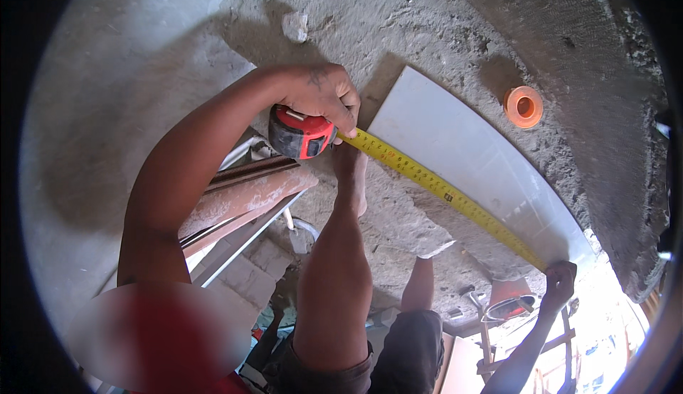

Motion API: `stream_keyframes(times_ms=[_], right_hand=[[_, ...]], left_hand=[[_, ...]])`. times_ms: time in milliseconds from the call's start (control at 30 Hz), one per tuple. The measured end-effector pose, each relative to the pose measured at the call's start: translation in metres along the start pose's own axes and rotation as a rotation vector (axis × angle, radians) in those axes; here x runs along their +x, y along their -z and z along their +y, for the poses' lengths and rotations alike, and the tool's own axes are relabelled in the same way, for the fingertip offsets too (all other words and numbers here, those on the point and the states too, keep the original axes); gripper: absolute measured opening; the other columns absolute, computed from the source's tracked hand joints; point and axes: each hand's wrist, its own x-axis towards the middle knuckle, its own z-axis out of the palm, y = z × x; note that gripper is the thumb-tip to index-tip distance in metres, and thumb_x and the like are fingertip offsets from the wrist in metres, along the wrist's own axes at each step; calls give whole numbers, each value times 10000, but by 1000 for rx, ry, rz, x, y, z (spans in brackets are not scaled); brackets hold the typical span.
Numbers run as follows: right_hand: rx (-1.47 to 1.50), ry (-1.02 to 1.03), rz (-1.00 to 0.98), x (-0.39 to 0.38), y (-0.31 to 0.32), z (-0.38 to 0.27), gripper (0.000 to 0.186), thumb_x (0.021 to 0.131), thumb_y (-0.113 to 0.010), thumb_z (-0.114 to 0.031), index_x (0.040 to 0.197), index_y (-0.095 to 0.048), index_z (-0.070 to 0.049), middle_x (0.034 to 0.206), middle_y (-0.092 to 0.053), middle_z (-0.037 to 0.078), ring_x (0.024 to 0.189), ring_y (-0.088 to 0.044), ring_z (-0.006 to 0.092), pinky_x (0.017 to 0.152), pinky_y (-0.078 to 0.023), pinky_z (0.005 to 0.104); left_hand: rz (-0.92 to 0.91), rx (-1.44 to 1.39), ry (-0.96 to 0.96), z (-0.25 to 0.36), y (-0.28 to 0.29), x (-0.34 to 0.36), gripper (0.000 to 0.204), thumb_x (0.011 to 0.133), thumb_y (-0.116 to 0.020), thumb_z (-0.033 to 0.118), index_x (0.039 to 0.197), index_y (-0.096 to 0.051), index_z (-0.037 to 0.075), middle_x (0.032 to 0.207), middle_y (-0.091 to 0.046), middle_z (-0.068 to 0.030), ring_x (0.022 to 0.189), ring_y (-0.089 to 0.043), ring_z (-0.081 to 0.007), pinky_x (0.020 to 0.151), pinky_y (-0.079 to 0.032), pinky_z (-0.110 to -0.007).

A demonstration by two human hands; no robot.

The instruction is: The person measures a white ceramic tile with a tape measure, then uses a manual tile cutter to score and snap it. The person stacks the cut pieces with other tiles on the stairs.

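Observation:
My left hand (324, 98) grips a red and black tape measure (299, 134), fingertips at the start of its extended yellow blade (427, 177). The blade runs diagonally along the lower edge of a long, pale grey panel (455, 145) with a curved far edge. My right hand (558, 284) is closed on the blade's far end, at the panel's right end. My bare leg (334, 280) rises below the tape measure, with the foot partly behind it. Another bare leg (420, 287) shows to its right.
An orange roll (523, 107) lies on the rough concrete (427, 17) beyond the panel. At left are long dusty boards and metal bars (249, 195). A wooden ladder-like frame (526, 355) and a red bucket-like container (506, 301) sit at lower right, near bright light.

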Motion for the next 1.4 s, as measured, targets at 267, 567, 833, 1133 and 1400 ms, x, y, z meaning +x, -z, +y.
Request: stream_keyframes(times_ms=[267, 567, 833, 1133, 1400], right_hand=[[-43, 31, -34, -3, 2, -1, 86, 776, -600, -3, 856, -568, 7, 909, -528, 100, 874, -539, 244, 787, -435, 368], [-80, -5, 10, -12, 9, 18, 68, 851, -636, -105, 867, -609, -45, 915, -570, 71, 817, -549, 194, 638, -414, 303], [-105, -1, 11, -16, 12, 24, 38, 839, -613, -66, 876, -609, -54, 904, -576, 54, 810, -549, 170, 603, -379, 288], [-118, -33, 32, -23, 17, 33, 33, 820, -592, -25, 846, -598, -45, 890, -575, 45, 789, -534, 148, 609, -382, 276], [29, 102, 93, -24, 9, 44, 22, 821, -602, -23, 839, -602, -35, 859, -553, 45, 726, -495, 130, 608, -388, 266]], left_hand=[[1, 0, 6, 0, 0, 0, 203, 767, -736, 192, 861, -729, 13, 768, -714, -40, 630, -579, -65, 559, -442, -241], [-3, -40, 20, 4, 1, -2, 247, 748, -756, 195, 892, -722, -3, 800, -725, -60, 673, -621, -78, 590, -470, -239], [-21, -98, -14, -1, 1, 1, 264, 755, -756, 181, 915, -712, -24, 831, -725, -88, 694, -635, -99, 606, -482, -247], [13, -84, -21, -4, 0, 1, 256, 750, -767, 176, 918, -723, -13, 781, -704, -67, 664, -609, -91, 590, -464, -242], [96, 3, 79, 2, -3, -2, 227, 746, -773, 203, 887, -748, 26, 730, -691, -7, 615, -547, -56, 537, -410, -231]])
